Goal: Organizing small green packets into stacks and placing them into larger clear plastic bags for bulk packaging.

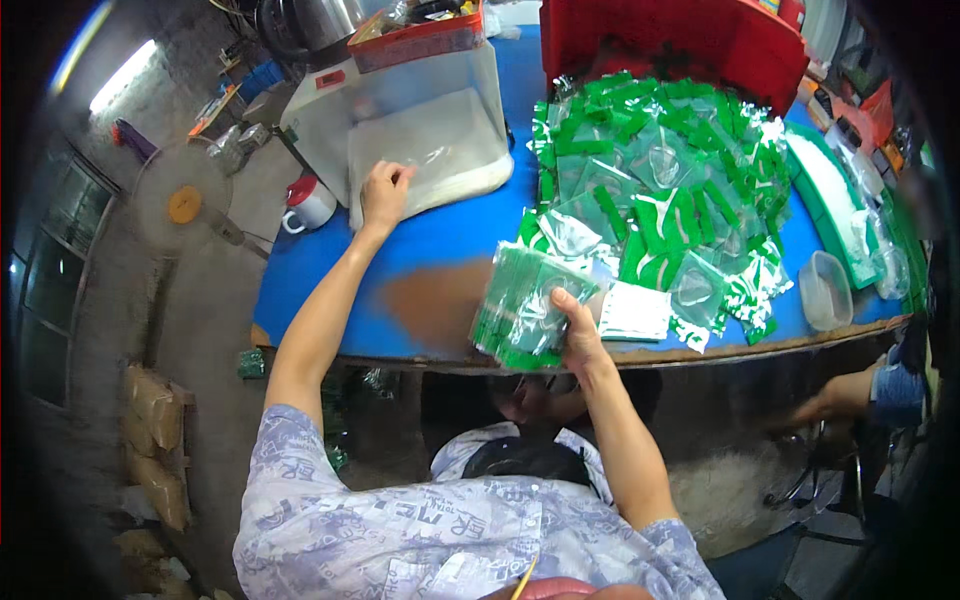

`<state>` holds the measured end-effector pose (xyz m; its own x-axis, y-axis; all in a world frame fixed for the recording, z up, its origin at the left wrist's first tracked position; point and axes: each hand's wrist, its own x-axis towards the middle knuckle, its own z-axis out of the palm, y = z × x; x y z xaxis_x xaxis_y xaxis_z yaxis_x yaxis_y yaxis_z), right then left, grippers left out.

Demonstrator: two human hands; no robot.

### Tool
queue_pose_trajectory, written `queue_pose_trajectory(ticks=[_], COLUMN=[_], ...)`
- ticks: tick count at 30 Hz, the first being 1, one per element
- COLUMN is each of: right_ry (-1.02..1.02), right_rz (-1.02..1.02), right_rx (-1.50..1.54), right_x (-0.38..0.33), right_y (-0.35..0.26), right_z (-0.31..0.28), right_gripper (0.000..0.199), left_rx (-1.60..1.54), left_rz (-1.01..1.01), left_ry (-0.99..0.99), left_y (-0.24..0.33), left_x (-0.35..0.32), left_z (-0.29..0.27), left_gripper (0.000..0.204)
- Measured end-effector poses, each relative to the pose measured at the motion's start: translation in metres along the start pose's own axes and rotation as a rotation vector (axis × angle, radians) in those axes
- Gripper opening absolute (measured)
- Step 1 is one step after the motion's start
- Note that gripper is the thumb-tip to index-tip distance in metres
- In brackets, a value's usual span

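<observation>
My right hand grips a stack of clear plastic packets with green bands, its thumb lying across the top one. The stack is held above the table's front edge. My left hand is at the front of a white box-shaped machine, its fingers curled together against the pale, cloudy front panel. Whatever is between those fingers is too small to make out. To the right of the stack, a large heap of similar green-banded clear packets spreads over the blue table.
A red bin stands behind the heap. At the right are a green tray of white material and a clear plastic tub. Left of the machine stands a red-and-white mug. An orange tray tops the machine.
</observation>
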<state>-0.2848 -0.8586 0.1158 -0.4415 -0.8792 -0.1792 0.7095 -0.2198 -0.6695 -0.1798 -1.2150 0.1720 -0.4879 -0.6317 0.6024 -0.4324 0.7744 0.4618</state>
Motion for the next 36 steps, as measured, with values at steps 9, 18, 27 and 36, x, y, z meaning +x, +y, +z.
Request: queue_pose_trajectory(ticks=[9,18,27,36], right_ry=[0.148,0.240,0.133,-0.244], right_rz=[-0.404,-0.055,0.063,-0.536], right_rx=[-0.285,-0.311,-0.736,-0.773], right_x=[-0.044,0.000,0.018,0.029], right_y=[-0.018,-0.012,-0.022,-0.013], right_z=[0.069,0.055,0.049,0.048], right_gripper=[0.026,0.034,0.040,0.037], left_rx=[-0.072,-0.354,-0.397,-0.562], left_rz=[0.057,0.240,0.329,0.362], left_ry=[-0.325,-0.163,-0.190,-0.452], left_y=[0.071,0.183,0.209,0.244], left_x=[-0.109,-0.140,-0.148,-0.175], left_z=[-0.038,-0.054,-0.072,-0.076], left_gripper=[0.029,0.021,0.017,0.022])
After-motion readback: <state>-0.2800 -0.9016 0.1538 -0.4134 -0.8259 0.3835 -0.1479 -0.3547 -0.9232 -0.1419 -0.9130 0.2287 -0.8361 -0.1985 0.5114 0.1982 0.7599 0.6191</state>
